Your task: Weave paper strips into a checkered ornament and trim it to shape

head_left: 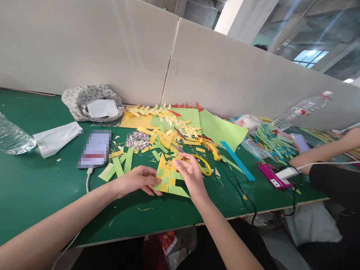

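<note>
woven paper piece (pixel 166 179) pinned flat by left hand (pixel 135 181) | strip pinched by right hand (pixel 191 173) fingertips | strip best kept square, snug to weave; scissors (pixel 204 167) just right of it

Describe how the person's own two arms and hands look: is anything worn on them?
Both forearms are bare, with no sleeves in view. The left hand and right hand wear no gloves, and no ring, watch or bracelet shows. The fingernails look short and unpainted, though they are small in the picture. No markings or cables are on the arms.
</note>
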A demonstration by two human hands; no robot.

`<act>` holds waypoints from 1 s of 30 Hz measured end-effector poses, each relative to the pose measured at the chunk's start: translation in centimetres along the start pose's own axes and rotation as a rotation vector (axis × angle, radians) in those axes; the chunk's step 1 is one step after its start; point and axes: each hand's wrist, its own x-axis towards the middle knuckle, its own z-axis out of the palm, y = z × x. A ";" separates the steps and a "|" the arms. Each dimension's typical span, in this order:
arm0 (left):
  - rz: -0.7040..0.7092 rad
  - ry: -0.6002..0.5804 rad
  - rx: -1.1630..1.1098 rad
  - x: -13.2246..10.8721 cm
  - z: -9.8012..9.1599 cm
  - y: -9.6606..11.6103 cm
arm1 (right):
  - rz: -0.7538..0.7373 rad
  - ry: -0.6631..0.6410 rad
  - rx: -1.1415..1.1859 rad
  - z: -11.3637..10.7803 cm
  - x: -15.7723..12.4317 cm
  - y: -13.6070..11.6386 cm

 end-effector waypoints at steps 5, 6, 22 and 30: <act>0.027 -0.049 0.027 0.0 -0.3 -0.3 | 0.012 -0.014 -0.023 -0.1 0.4 0.3; 0.030 -0.064 0.048 -0.1 -0.3 -0.2 | 0.001 -0.017 -0.016 -0.1 0.4 0.4; 0.149 0.243 0.990 -5.0 -1.7 1.7 | 0.058 -0.259 -0.236 -1.7 1.0 -0.2; 0.193 0.647 1.452 -4.0 -7.4 2.6 | -0.035 -0.199 -0.305 -0.9 0.7 0.6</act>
